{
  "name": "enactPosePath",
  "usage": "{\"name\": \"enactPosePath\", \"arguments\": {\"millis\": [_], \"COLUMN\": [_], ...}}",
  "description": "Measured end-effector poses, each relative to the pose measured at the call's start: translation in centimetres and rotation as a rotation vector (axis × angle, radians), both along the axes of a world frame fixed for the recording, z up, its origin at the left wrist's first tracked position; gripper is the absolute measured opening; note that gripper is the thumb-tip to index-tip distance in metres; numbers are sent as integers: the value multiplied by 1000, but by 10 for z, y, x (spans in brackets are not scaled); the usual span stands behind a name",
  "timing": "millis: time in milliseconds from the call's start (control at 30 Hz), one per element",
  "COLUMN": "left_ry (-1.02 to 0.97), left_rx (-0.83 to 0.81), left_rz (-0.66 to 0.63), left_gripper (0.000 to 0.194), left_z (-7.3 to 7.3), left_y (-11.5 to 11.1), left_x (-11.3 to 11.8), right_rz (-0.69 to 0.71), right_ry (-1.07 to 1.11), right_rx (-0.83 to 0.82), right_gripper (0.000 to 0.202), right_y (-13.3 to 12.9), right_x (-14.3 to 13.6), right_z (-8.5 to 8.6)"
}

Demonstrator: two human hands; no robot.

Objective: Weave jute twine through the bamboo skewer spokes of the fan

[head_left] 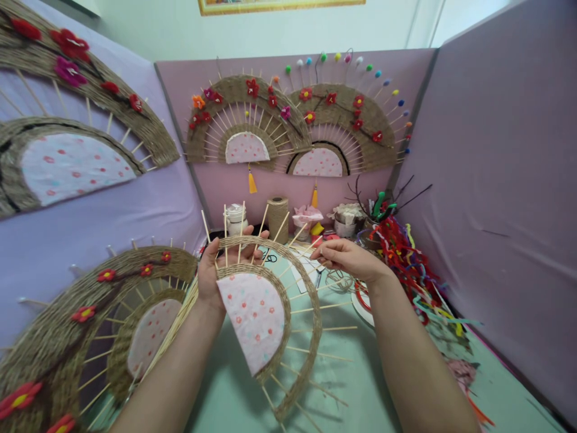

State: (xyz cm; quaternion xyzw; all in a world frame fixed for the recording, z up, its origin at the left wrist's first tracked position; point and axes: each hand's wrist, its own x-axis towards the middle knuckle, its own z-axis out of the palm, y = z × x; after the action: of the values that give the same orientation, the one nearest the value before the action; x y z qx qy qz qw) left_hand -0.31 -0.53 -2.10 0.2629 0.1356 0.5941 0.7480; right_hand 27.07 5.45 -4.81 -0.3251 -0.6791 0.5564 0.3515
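A half-round woven fan [318, 313] hangs tilted in front of me, with thin wooden sticks spreading out from it and two bands of twine woven across them. Its inner half-circle is covered with white cloth [255, 316] dotted with small red flowers. My left hand [211, 267] grips the fan at its upper left end, palm behind the sticks and fingers showing between them. At the upper right stick tips, my right hand [338, 254] has its thumb and fingers pinched together. Whatever lies in that pinch is too small to make out.
Finished fans hang on the back panel [297, 192], and another fan [148, 270] stands at left. A twine spool [278, 218], a white jar [236, 218] and cups line the table's back. Colourful pipe cleaners [406, 258] pile up at right, near a roll of red tape [362, 297].
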Motion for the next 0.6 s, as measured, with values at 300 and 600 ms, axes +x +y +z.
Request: {"name": "enactPosePath", "arguments": {"millis": [300, 600], "left_ry": [48, 37], "left_rx": [24, 21], "left_rz": [46, 110], "left_gripper": [51, 51], "left_z": [2, 7], "left_y": [5, 4], "left_x": [-11, -15], "right_rz": [-302, -391], "right_ry": [-71, -15], "right_rx": [202, 302], "right_gripper": [38, 39], "right_y": [3, 6], "right_x": [-2, -4], "right_z": [4, 6]}}
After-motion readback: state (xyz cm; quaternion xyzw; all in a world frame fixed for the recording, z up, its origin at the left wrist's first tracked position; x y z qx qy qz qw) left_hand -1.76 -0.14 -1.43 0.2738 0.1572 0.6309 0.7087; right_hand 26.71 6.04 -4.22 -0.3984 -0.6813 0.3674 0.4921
